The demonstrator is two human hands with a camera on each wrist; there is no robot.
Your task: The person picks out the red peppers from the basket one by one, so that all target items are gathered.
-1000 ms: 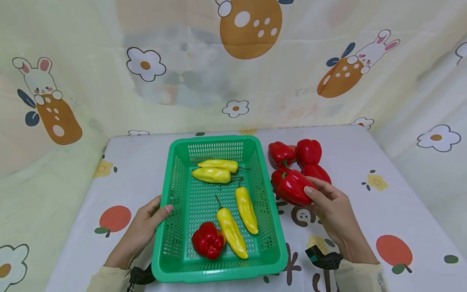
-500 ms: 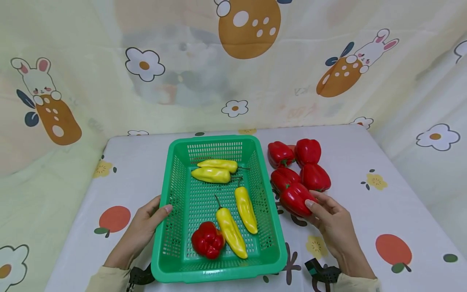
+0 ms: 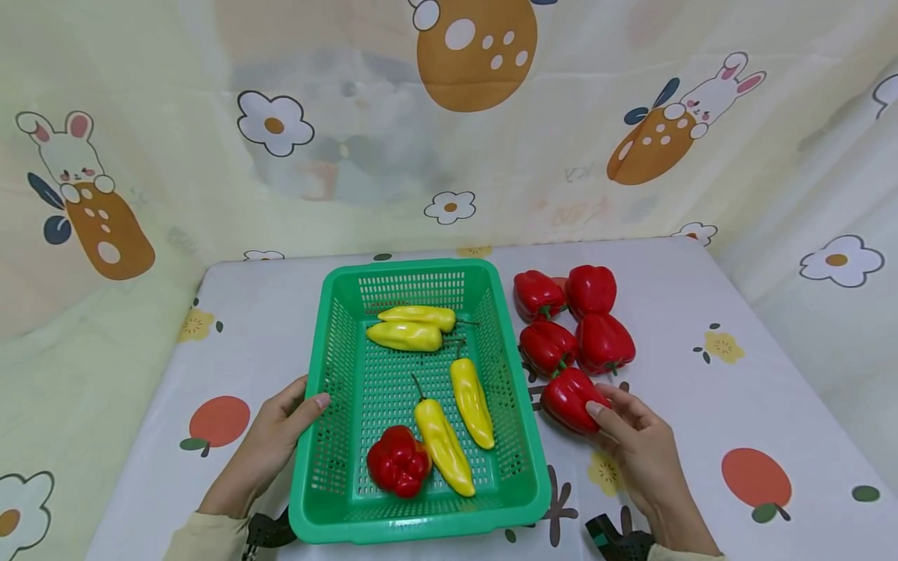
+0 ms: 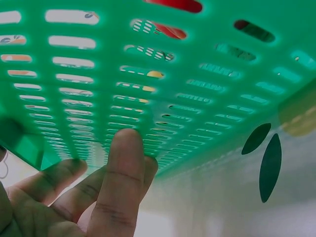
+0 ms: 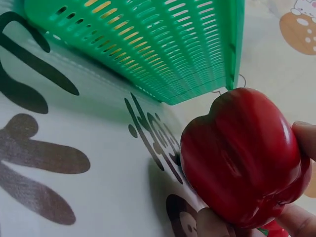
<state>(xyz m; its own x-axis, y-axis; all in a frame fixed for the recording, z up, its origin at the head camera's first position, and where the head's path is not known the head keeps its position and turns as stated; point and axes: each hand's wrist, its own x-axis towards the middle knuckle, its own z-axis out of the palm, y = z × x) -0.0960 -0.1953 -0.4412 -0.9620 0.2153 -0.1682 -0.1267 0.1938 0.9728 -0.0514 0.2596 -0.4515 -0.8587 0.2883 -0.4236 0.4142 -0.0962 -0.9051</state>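
A green plastic basket (image 3: 421, 530) stands in the middle of the table, with several yellow peppers (image 3: 443, 446) and one red bell pepper (image 3: 399, 461) inside. My left hand (image 3: 272, 436) grips its left side, thumb over the rim. The left wrist view shows those fingers (image 4: 123, 173) against the slotted outer wall. To the right of the basket, my right hand (image 3: 641, 452) holds another red bell pepper (image 3: 571, 399) between thumb and fingers. In the right wrist view, this pepper (image 5: 242, 158) hides part of the fingers holding it.
Several more red bell peppers (image 3: 591, 292) sit grouped on the table at the basket's right, just beyond the held one. A patterned cloth (image 3: 673, 273) covers the table. Patterned curtains (image 3: 351, 195) hang behind it and at both sides.
My right hand has drawn the held bell pepper away from the group, toward me and slightly right, uncovering the peppers behind. My left hand and the basket have stayed put.
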